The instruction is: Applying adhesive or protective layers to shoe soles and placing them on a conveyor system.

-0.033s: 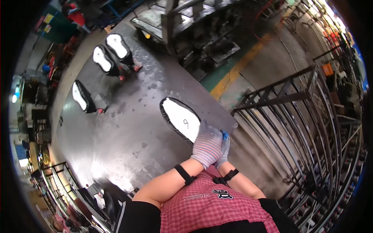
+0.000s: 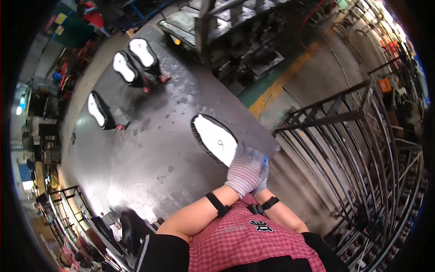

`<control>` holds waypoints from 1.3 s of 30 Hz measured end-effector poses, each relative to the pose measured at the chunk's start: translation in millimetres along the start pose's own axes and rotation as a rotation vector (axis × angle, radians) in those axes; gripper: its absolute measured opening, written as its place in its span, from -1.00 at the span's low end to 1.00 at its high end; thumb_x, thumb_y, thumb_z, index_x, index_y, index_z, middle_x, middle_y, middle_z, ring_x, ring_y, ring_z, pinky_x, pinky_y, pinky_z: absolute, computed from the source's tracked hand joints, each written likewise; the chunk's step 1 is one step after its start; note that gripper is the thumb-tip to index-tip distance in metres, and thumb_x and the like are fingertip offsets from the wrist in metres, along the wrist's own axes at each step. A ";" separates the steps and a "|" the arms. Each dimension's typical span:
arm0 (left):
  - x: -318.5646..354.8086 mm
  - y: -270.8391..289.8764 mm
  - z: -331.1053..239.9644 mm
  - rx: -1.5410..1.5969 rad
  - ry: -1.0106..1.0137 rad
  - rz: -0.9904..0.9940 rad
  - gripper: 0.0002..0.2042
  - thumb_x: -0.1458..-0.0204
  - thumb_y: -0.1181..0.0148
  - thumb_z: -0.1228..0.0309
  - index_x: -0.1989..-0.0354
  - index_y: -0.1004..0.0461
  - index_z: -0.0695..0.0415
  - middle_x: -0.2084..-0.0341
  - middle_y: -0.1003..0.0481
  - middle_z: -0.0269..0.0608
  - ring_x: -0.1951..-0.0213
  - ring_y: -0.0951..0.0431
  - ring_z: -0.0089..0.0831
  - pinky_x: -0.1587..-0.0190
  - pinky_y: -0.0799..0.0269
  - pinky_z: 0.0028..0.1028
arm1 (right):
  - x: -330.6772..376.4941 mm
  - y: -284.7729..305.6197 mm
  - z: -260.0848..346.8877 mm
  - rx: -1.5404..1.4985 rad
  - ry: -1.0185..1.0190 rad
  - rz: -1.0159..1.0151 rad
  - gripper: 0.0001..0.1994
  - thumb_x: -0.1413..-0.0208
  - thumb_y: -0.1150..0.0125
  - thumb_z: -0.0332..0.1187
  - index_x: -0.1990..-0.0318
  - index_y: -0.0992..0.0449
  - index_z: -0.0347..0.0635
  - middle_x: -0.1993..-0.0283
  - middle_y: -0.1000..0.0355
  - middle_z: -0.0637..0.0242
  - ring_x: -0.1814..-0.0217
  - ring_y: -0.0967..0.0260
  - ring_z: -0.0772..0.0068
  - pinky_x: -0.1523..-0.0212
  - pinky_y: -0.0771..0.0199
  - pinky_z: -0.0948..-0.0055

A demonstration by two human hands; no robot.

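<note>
A black shoe upper with a white bottom facing up, marked by hand, lies at the near right part of a grey metal table. My left hand, in a grey glove with orange stripes, is closed around its near end. Pressed close beside it is my right hand, also gloved and mostly covered by the left; its fingers look bent, but what they hold is hidden. A small bit of blue shows at the right hand's upper edge.
Three more shoe uppers, white bottoms up, rest at the table's far left. A metal rack with long bars stands right of the table. Dark machinery is beyond it. A person is far left.
The whole view has shifted slightly, so the table and shoe uppers appear a little farther right. Both hands stay together at the near end of the shoe upper.
</note>
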State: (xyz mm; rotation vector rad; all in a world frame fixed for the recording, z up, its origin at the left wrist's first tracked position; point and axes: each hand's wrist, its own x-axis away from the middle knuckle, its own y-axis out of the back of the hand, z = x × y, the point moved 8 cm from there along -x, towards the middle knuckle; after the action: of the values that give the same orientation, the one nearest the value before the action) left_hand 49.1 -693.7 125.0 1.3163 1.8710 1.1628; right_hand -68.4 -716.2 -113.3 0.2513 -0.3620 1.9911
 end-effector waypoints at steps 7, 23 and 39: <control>82.0 39.2 156.5 0.749 0.702 -0.989 -0.37 0.03 -0.35 0.41 -0.21 -0.24 0.35 -0.17 -0.32 0.18 -0.20 -0.35 -0.06 -0.29 -0.22 -0.17 | 96.8 -26.0 172.6 0.693 0.728 0.471 -0.21 0.01 -0.44 -0.15 -0.35 -0.21 -0.20 -0.30 -0.18 -0.12 -0.34 -0.17 -0.21 -0.31 -0.23 -0.06; 234.5 61.5 398.9 1.851 0.370 -1.474 -0.56 -0.33 0.10 0.13 -0.25 -0.32 0.12 -0.20 -0.38 -0.18 -0.16 -0.38 -0.24 -0.29 -0.21 -0.15 | 67.9 -417.8 163.8 0.985 1.037 1.021 -0.36 -0.01 -0.39 -0.18 -0.27 -0.37 -0.09 -0.37 -0.09 -0.25 -0.40 -0.08 -0.34 -0.33 -0.15 -0.17; 534.4 148.5 570.5 1.603 0.436 -2.187 -0.36 0.06 -0.19 -0.07 -0.19 -0.35 -0.04 -0.14 -0.38 -0.05 -0.25 -0.28 0.01 -0.25 -0.19 0.22 | 69.1 -401.4 125.7 0.931 0.828 1.131 -0.45 -0.12 -0.28 -0.26 -0.25 -0.34 -0.21 -0.32 -0.23 -0.06 -0.32 -0.19 -0.16 -0.31 -0.22 0.03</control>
State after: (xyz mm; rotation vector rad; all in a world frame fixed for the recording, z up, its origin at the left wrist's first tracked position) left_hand 395.1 13.5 9.9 -1.1107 2.5499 -1.4410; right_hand 266.4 -540.7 83.8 -0.3090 1.2443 2.9899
